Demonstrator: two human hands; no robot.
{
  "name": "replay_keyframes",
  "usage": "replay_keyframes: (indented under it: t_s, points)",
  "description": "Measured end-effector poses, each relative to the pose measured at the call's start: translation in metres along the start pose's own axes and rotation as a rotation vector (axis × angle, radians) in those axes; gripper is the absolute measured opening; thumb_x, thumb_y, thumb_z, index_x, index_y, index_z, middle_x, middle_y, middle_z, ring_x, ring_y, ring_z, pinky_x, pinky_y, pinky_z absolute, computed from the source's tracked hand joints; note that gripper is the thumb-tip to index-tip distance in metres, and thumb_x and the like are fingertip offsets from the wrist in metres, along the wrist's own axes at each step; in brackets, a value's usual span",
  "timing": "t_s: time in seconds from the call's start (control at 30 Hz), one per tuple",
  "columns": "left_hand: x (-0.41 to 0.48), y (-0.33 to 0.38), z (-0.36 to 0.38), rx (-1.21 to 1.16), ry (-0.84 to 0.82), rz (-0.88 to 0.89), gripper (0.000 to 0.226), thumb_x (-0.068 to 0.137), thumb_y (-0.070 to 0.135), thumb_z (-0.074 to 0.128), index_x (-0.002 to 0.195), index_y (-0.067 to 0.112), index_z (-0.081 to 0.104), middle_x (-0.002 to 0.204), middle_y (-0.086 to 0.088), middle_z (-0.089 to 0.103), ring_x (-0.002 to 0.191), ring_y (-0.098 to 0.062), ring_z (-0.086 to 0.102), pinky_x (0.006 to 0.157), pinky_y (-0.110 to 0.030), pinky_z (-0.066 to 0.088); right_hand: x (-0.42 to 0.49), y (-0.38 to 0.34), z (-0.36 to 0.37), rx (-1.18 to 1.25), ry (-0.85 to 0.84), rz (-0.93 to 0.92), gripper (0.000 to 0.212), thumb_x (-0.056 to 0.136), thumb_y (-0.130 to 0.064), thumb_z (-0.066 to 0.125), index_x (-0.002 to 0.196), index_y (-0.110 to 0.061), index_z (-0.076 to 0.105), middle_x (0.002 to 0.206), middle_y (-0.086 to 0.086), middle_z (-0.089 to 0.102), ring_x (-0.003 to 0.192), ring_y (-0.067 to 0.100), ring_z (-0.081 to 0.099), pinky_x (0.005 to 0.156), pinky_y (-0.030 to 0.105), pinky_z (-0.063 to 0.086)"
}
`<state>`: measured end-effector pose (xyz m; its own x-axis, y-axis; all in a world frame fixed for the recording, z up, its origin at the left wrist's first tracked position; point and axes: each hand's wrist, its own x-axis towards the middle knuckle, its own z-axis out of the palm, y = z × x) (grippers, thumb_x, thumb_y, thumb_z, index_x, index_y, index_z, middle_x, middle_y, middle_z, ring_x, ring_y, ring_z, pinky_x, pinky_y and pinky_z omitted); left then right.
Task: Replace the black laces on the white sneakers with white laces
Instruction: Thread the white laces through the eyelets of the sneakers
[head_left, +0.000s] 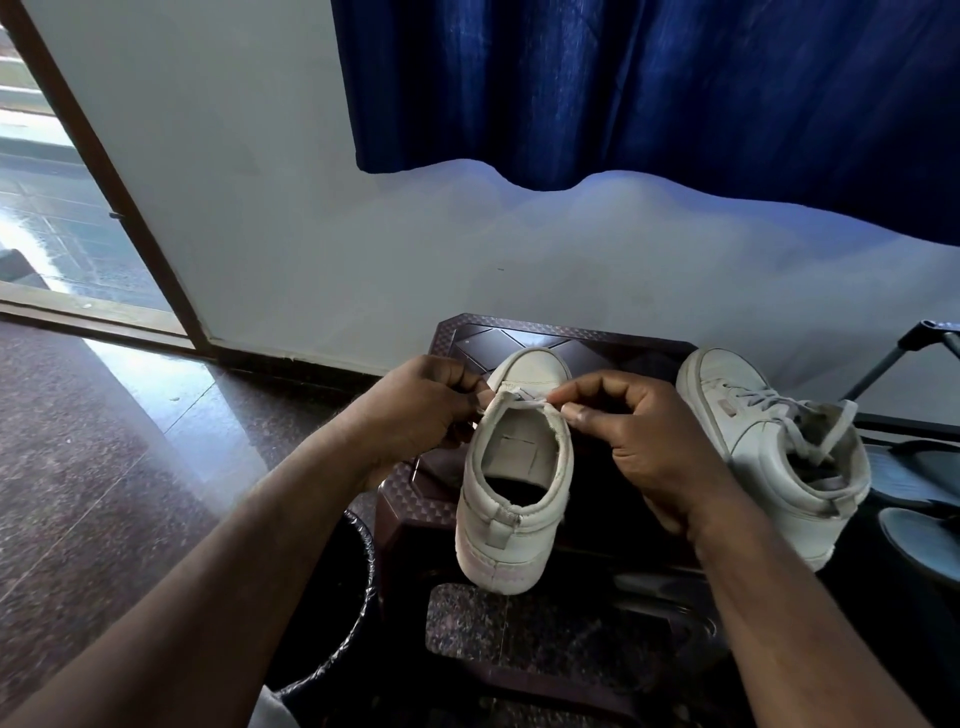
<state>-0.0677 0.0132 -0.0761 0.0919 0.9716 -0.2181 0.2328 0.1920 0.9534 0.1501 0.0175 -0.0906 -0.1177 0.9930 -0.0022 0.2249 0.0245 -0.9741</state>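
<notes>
Lace of flat white fabric (525, 399) is pinched taut between left hand (415, 410) and right hand (641, 434), over a scuffed white leather sneaker (511, 504). Right of the grip, a second white sneaker (769, 447) is seen laced.

Straight ahead of me a stool (519, 332) stands close to the wall (311, 234). The near sneaker (514, 519) is on it, toe toward the wall and heel overhanging the near edge. My left hand (421, 405) is at its left side and my right hand (639, 431) at its right, both pinching the lace (524, 397) that runs across the top between them. The other sneaker (769, 457) lies just right of my right hand. A bin (337, 597) stands on the floor (104, 467) at the stool's near-left corner. A curtain (675, 88) hangs above and behind, and a doorway (52, 208) opens far left.
</notes>
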Motion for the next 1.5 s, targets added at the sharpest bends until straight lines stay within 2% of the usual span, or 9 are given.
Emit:
replay_keyframes:
  t_s: [0.3,0.67,0.73,0.87,1.03,1.23,1.33,1.4,1.5]
  points:
    - [0.0,0.006,0.003,0.142,0.046,-0.037,0.027,0.095,-0.013,0.048,0.088,-0.001,0.071,0.059,0.0,0.058,0.045,-0.006,0.048,0.042,-0.015,0.037,0.0,0.002,-0.004,0.004,0.02,-0.004,0.028,0.084,0.008,0.07,0.083,-0.016,0.083,0.091,-0.001,0.081,0.088,0.021,0.078,0.089,0.044,0.063]
    - [-0.006,0.01,0.003,-0.132,-0.043,-0.013,0.011,0.095,0.006,0.064,0.086,0.007,0.071,0.068,-0.002,0.067,0.051,-0.008,0.057,0.048,-0.016,0.046,0.0,-0.003,0.003,-0.036,-0.063,-0.06,0.011,0.089,-0.025,0.073,0.093,-0.023,0.083,0.094,-0.007,0.08,0.099,0.013,0.074,0.102,0.046,0.055]
    - [-0.007,0.011,0.005,-0.16,-0.047,-0.025,0.011,0.096,0.004,0.063,0.089,0.004,0.071,0.069,-0.004,0.068,0.051,-0.008,0.06,0.047,-0.016,0.047,0.003,-0.007,0.008,-0.008,-0.095,-0.015,0.027,0.077,-0.041,0.073,0.091,-0.02,0.083,0.094,-0.002,0.08,0.101,0.019,0.075,0.102,0.049,0.055]
    - [-0.008,0.012,0.004,-0.22,-0.064,-0.046,0.01,0.095,0.002,0.062,0.094,0.002,0.072,0.075,-0.009,0.071,0.055,-0.011,0.065,0.05,-0.018,0.051,0.011,-0.013,0.016,-0.097,-0.086,0.019,0.03,0.068,-0.047,0.074,0.081,-0.02,0.081,0.083,-0.003,0.079,0.092,0.02,0.075,0.094,0.051,0.058]
    - [-0.007,0.011,0.003,-0.189,-0.061,-0.066,0.009,0.095,0.002,0.062,0.098,0.004,0.071,0.079,-0.009,0.069,0.06,-0.012,0.064,0.053,-0.019,0.052,0.011,-0.018,0.024,-0.329,-0.037,-0.008,0.012,0.076,-0.034,0.08,0.075,-0.021,0.08,0.071,-0.009,0.075,0.068,0.004,0.067,0.074,0.031,0.058]
    - [-0.003,0.008,0.0,-0.177,-0.049,-0.107,0.01,0.092,0.005,0.066,0.099,0.009,0.073,0.086,-0.008,0.071,0.07,-0.015,0.065,0.063,-0.024,0.052,0.007,-0.013,0.028,-0.326,0.005,-0.12,0.01,0.077,-0.027,0.084,0.076,-0.018,0.078,0.068,-0.009,0.073,0.056,-0.002,0.059,0.064,0.026,0.053]
    - [-0.002,0.007,-0.001,-0.184,-0.05,-0.119,0.009,0.092,0.005,0.068,0.096,0.01,0.074,0.089,-0.011,0.07,0.075,-0.02,0.063,0.069,-0.028,0.051,0.004,-0.012,0.032,-0.394,0.132,-0.351,0.026,0.073,-0.041,0.077,0.067,-0.017,0.07,0.063,-0.013,0.063,0.057,0.002,0.057,0.057,0.018,0.044]
    - [-0.001,0.005,-0.003,-0.166,-0.036,-0.129,0.009,0.09,0.004,0.071,0.097,0.008,0.076,0.096,-0.016,0.069,0.087,-0.028,0.06,0.082,-0.036,0.051,0.003,-0.011,0.033,-0.535,0.232,-0.502,0.026,0.073,-0.042,0.074,0.065,-0.019,0.064,0.066,-0.012,0.056,0.061,0.006,0.055,0.056,0.024,0.045]
    - [-0.001,0.004,-0.005,-0.114,-0.009,-0.139,0.012,0.085,0.002,0.076,0.097,0.003,0.078,0.097,-0.019,0.069,0.094,-0.031,0.058,0.096,-0.047,0.049,0.002,-0.007,0.035,-0.66,0.326,-0.558,0.014,0.072,-0.022,0.076,0.067,-0.02,0.063,0.072,-0.008,0.057,0.065,0.011,0.056,0.056,0.033,0.049]
